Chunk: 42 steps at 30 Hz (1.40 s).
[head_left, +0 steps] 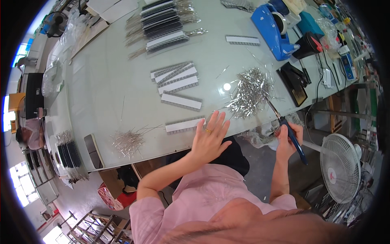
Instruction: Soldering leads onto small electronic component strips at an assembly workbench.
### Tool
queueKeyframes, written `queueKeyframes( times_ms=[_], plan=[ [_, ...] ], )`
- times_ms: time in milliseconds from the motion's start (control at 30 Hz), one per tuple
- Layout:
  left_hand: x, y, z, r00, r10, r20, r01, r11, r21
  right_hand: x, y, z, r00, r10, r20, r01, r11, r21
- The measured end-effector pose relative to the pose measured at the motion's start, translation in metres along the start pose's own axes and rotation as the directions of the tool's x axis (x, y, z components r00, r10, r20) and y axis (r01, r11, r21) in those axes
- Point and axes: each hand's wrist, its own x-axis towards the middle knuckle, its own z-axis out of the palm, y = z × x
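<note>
My left hand (209, 138) hovers at the table's near edge, palm down, fingers spread, with a ring on one finger and nothing in it. Its fingertips are close to the right end of a white strip with a grey toothed edge (185, 125). In my right hand (289, 140) is a tool with a dark blue handle and a slim metal nose (295, 143); its exact kind is unclear. The nose points at a heap of small shiny metal pieces (250, 91), its tip at the heap's lower right side. More strips (180, 101) lie overlapping beyond my left hand.
Left on the table are a pile of thin wires (128, 142) and a dark flat case (94, 151). Bundled wired strips (162, 24) lie at the back. A blue tape dispenser (270, 30) and black stapler (293, 83) stand right; a white fan (339, 168) is beside the table.
</note>
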Motion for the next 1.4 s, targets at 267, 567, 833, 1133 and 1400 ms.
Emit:
queueKeyframes(
  times_ms=[267,567,833,1133,1400],
  plan=[
    [0.019,-0.08,-0.038,0.902,0.424,0.087,-0.43,0.901,0.065,-0.019,0.006,0.018,0.992,-0.085,0.096,0.09,0.995,-0.053],
    [-0.051,-0.066,-0.049,0.996,-0.07,0.046,0.067,0.996,0.061,-0.033,-0.014,0.048,0.914,-0.116,0.389,0.139,0.99,-0.031],
    [-0.067,-0.054,-0.027,0.978,-0.202,-0.048,0.203,0.979,0.032,-0.035,-0.025,0.069,0.832,-0.116,0.542,0.196,0.976,-0.093],
    [-0.063,-0.053,-0.021,0.98,-0.197,-0.028,0.195,0.98,-0.043,-0.04,-0.01,0.071,0.842,-0.007,0.539,0.089,0.988,-0.126],
    [-0.052,-0.053,-0.018,0.985,-0.171,-0.035,0.169,0.985,-0.045,-0.031,-0.013,0.074,0.824,0.164,0.543,-0.202,0.979,0.011]
  ],
)
